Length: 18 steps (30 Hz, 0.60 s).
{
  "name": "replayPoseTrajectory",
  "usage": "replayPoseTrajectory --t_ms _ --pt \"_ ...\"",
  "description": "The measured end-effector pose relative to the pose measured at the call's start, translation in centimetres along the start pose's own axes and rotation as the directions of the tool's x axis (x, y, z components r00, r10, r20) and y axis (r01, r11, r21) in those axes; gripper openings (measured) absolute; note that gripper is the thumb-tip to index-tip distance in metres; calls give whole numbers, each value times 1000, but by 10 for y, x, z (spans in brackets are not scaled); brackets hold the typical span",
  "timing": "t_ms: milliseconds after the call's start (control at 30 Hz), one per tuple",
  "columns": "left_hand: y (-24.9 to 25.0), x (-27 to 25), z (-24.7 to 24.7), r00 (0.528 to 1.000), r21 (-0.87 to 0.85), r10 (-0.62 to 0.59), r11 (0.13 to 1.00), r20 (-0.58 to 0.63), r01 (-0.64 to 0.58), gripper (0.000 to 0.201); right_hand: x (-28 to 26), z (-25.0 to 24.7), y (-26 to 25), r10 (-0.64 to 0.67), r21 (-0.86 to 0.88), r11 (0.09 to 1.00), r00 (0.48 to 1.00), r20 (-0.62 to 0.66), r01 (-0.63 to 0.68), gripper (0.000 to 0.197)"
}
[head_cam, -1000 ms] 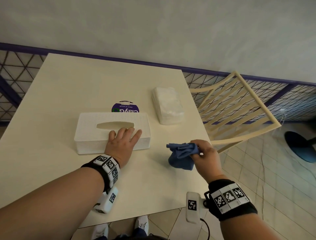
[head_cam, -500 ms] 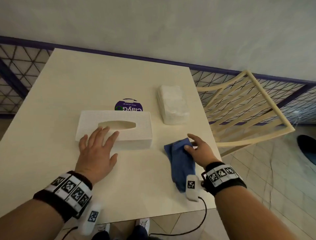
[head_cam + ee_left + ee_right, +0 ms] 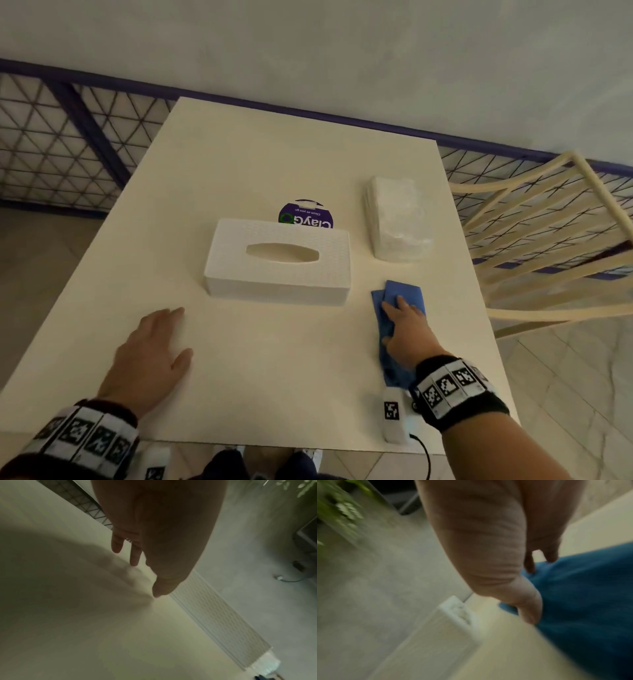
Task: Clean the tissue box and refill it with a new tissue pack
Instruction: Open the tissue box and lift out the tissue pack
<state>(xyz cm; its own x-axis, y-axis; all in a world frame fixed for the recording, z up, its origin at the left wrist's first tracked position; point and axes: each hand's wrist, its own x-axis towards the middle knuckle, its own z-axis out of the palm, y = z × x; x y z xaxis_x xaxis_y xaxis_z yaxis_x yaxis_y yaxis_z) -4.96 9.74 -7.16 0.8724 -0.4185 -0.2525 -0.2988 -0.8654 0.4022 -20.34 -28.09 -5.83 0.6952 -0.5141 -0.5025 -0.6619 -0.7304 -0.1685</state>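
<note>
— On the cream table (image 3: 239,164), where does the tissue box (image 3: 278,262) sit?
— Near the middle, oval slot up, with the wrapped tissue pack (image 3: 397,219) just beside it toward the far right and a purple round sticker (image 3: 306,216) behind it.
— And the left hand (image 3: 150,356)?
— Fingers straight and relaxed, palm down over the tabletop, well short of the box, holding nothing.
— The right hand (image 3: 406,329)?
— Flat on the blue cloth (image 3: 404,294), fingers extended and pressing it to the table, near the box's right end
— Anything else?
— A cream chair (image 3: 548,240) at the table's right side
</note>
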Motion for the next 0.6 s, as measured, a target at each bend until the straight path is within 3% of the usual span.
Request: replayPoseTrajectory --t_ms 67,133,167,233,333,500,600 --pt "14 6 -3 994 -39 101 994 -47 -103 59 -1 -18 -24 -85 34 995 980 -177 93 63" --pt "32 11 -4 968 -2 243 970 -55 -243 52 -8 -38 -62 -230 98 954 901 -367 284 68" --pt "40 15 -1 948 40 318 948 -35 -316 52 -10 -47 -85 -315 84 924 865 -390 374 77" --pt "52 22 11 903 120 428 895 42 -430 55 -9 -57 -127 -456 -40 885 846 -277 464 104" --pt "64 30 26 874 242 472 839 117 -486 57 17 -62 -167 -482 -268 851 874 -56 452 136" --pt "72 39 34 874 304 465 819 144 -486 58 49 -62 -188 -423 -428 796 899 113 428 146" --pt "74 40 37 883 312 441 826 159 -468 58 50 -58 -191 -415 -445 792 903 107 417 144"
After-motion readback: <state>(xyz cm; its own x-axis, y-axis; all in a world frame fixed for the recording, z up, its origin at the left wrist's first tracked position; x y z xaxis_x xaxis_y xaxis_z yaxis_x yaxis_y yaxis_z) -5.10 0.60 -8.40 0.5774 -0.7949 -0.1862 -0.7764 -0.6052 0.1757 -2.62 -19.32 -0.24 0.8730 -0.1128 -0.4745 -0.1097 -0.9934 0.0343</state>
